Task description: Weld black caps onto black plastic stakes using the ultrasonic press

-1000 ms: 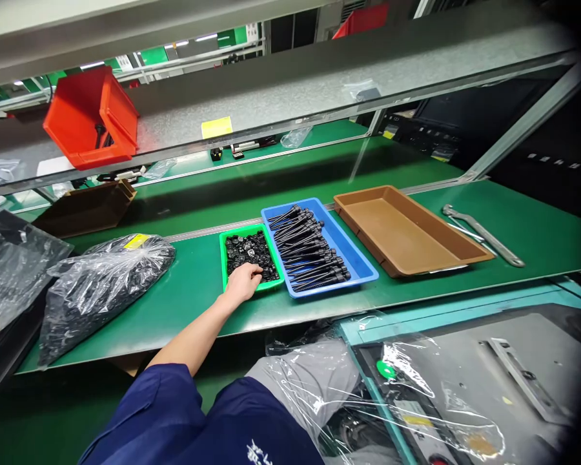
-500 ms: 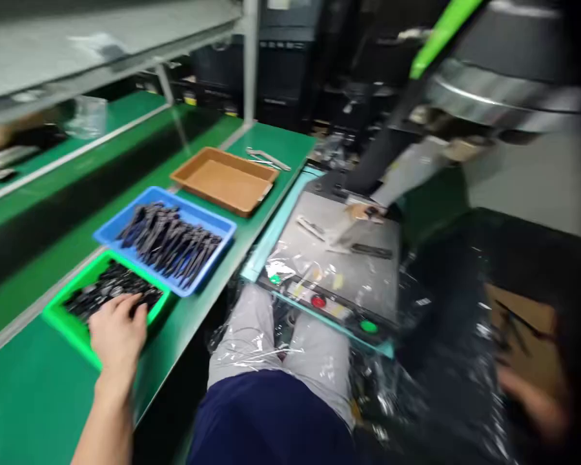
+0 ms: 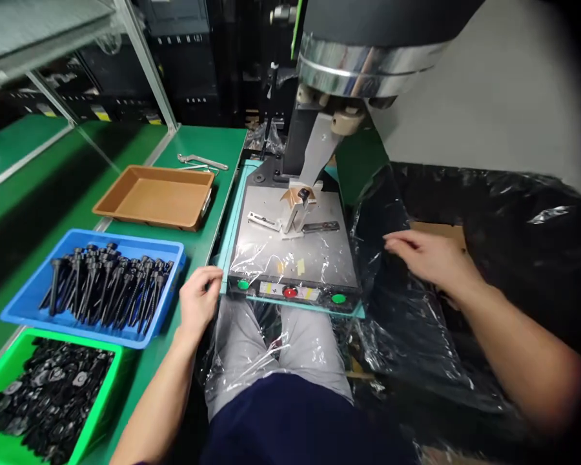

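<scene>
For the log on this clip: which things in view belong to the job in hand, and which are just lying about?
Likely the job's:
- machine, between the left hand and right hand
- blue tray of black stems
- green tray of small black parts

Probably lying about:
- wrench
- brown tray

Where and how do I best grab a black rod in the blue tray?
Probably by its thick head, from above with the left hand, which is nearer. The rods lie with heads at the far end and thin shafts slanting toward the person, crowded together; the head at far left looks easiest to single out.
</scene>
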A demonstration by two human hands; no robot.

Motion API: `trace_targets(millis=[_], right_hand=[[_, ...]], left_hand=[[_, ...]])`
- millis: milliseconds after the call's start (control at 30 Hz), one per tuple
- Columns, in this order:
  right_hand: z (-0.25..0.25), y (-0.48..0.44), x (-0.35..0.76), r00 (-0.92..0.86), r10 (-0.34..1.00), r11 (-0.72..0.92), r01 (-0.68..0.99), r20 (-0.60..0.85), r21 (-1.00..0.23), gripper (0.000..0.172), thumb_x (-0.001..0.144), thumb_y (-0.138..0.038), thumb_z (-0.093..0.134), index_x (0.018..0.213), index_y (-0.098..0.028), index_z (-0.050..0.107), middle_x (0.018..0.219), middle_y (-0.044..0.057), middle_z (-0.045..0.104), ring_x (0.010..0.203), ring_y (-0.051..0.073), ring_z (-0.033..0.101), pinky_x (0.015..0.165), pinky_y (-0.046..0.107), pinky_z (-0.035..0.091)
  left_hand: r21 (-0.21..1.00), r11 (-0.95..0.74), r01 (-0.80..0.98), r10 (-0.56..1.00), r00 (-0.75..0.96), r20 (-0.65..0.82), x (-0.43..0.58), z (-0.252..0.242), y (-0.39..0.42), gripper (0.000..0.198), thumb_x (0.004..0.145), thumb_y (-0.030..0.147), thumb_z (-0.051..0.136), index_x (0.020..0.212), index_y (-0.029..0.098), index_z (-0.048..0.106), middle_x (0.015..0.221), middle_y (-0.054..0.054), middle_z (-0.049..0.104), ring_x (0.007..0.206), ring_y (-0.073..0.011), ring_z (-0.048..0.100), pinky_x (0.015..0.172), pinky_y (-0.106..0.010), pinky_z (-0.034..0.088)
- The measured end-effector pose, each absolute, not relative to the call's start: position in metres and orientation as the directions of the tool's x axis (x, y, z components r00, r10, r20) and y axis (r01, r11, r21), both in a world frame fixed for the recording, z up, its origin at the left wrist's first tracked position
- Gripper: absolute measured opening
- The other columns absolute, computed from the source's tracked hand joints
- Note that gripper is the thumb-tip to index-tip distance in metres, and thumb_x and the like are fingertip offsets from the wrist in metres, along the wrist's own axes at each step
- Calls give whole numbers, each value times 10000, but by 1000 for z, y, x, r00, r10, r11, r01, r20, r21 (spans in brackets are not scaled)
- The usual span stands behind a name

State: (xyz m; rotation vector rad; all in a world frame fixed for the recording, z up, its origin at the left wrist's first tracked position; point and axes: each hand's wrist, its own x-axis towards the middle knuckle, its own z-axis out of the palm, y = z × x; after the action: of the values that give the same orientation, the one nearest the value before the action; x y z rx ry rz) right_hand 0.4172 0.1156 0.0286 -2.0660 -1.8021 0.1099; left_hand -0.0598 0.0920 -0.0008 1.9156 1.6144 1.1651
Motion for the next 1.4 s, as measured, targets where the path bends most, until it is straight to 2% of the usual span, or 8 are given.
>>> trace_targets(millis=[100, 200, 333, 433, 533, 733, 900, 1400], right_hand=[[10, 155, 379, -118, 993, 114, 940, 6, -321, 252, 872, -250, 524, 1018, -217, 727, 1078, 77, 722, 976, 251, 660, 860, 325, 493], [-14, 188, 355, -145, 982, 119, 971, -117, -206, 339, 858, -137, 499, 1147, -162, 674, 1211, 122, 653, 1101, 275, 592, 967, 363, 436], [-36, 202, 345, -64, 984, 44, 991, -163, -123, 264, 876, -187, 528, 1092, -163, 679, 1162, 164, 629, 1081, 312, 544, 909, 393, 436], [-35, 201, 348, -78, 981, 56, 990, -177, -125, 155, 857, -188, 543, 841, -181, 697, 982, 128, 658, 999, 288, 560, 863, 371, 440], [-19, 200, 361, -158, 981, 133, 969, -110, -207, 139, 788, -149, 563, 680, -185, 643, 961, 93, 669, 1008, 254, 574, 918, 354, 419], [33, 211, 392, -98, 985, 163, 788, 141, -594, 87, 733, -208, 550, 692, -191, 625, 891, 39, 710, 851, 206, 634, 770, 309, 466], [70, 231, 392, -13, 974, 133, 843, 227, -521, 39, 670, -219, 609, 659, -185, 593, 638, -2, 592, 625, 155, 534, 596, 263, 399], [64, 294, 393, 14, 947, 156, 853, 320, -498, 219, 761, -283, 624, 952, -180, 654, 814, 42, 665, 679, 175, 555, 633, 282, 426]], left_hand=[[641, -269, 718, 962, 163, 222, -38, -11, 154, 230, 881, 255, 498, 1003, 217, 689, 1108, -73, 702, 1056, -212, 635, 949, -341, 499], [476, -305, 825, 950, 302, 86, -28, -23, 200, 404, 856, 289, 529, 1231, 160, 605, 1303, -132, 614, 1216, -265, 551, 1045, -377, 420], [346, -194, 918, 937, 277, -210, -30, -35, 229, 498, 836, 374, 554, 1276, 142, 576, 1075, -142, 703, 1014, -278, 644, 883, -361, 481], [423, -160, 892, 914, 296, -277, -39, -29, 235, 358, 795, 399, 593, 1063, 176, 677, 859, -77, 713, 804, -226, 646, 722, -309, 474], [628, -164, 761, 887, 392, -243, -50, -12, 238, 279, 774, 450, 603, 783, 180, 675, 730, -34, 661, 669, -172, 575, 627, -281, 434], [822, -202, 532, 882, 464, -83, -54, 34, 261, 376, 770, 539, 630, 737, 165, 608, 603, 24, 496, 550, -105, 415, 543, -235, 328], [781, -262, 568, 929, 368, 44, -39, 61, 284, 392, 773, 545, 620, 703, 162, 586, 589, 26, 470, 535, -98, 374, 525, -233, 296], [767, -230, 599, 969, 217, 121, -30, 56, 344, 403, 765, 544, 608, 657, 161, 544, 546, 39, 435, 508, -86, 349, 493, -220, 269]])
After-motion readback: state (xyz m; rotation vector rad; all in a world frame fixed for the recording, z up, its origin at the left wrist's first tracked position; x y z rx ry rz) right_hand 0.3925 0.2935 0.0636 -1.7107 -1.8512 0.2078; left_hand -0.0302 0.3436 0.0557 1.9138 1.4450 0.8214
